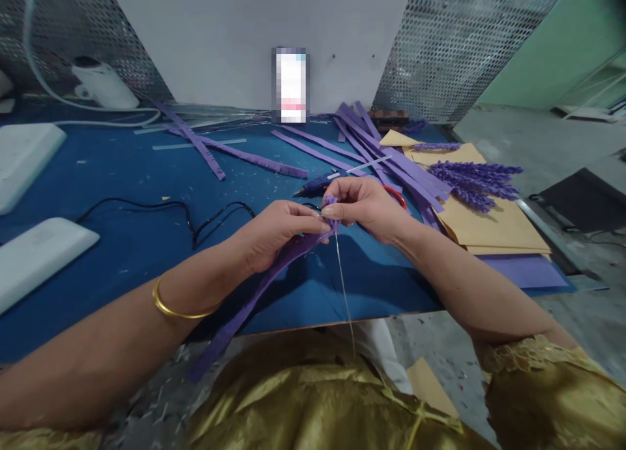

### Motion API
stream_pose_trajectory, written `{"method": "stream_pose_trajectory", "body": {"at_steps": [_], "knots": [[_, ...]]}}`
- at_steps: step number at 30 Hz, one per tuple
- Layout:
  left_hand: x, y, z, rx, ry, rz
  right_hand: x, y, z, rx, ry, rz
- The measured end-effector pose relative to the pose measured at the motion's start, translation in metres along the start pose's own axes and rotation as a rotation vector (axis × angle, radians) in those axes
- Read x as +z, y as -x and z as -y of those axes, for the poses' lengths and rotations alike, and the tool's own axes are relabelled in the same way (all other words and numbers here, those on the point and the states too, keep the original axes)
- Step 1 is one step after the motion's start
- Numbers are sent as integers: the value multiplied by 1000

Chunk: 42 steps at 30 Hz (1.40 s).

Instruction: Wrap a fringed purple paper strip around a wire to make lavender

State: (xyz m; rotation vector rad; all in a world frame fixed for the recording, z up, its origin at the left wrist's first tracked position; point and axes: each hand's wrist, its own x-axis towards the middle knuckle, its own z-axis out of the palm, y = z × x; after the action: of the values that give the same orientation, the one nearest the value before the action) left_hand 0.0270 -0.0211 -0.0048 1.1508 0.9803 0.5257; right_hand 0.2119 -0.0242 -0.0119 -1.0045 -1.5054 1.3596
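Observation:
Over the front of the blue table my left hand (pixel 286 231) pinches a long purple paper strip (pixel 264 287), whose tail hangs down to the lower left past the table edge. My right hand (pixel 364 205) is closed on the small curled purple flower head (pixel 332 205) at the strip's upper end. Fingertips of both hands nearly meet there. A thin stem wire (pixel 344 280) runs down from the flower head towards the lap. Just behind the hands lie a dark blue glue gun (pixel 315 185) and red-handled scissors (pixel 395 195), partly hidden by my right hand.
Purple strips (pixel 386 150) lie at the back right, near finished purple flower stems (pixel 479 179) on tan paper (pixel 508 225). A phone (pixel 292 85) stands upright at the back. White devices (pixel 44 257) sit at the left, with a black cable (pixel 147 203) and a white mug (pixel 105 85).

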Motion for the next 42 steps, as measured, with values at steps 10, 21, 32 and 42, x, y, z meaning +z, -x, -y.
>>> {"method": "stream_pose_trajectory", "body": {"at_steps": [10,21,32,42], "knots": [[7,3,3,62,-98,-119,9,3,0,-8,15,-79],[6,2,3,64,-125,-115,11,3,0,-25,27,-105],[7,2,4,86,-144,-123,14,3,1,1,0,-139],[6,1,6,95,-20,-110,9,2,-3,6,-7,-120]]}}
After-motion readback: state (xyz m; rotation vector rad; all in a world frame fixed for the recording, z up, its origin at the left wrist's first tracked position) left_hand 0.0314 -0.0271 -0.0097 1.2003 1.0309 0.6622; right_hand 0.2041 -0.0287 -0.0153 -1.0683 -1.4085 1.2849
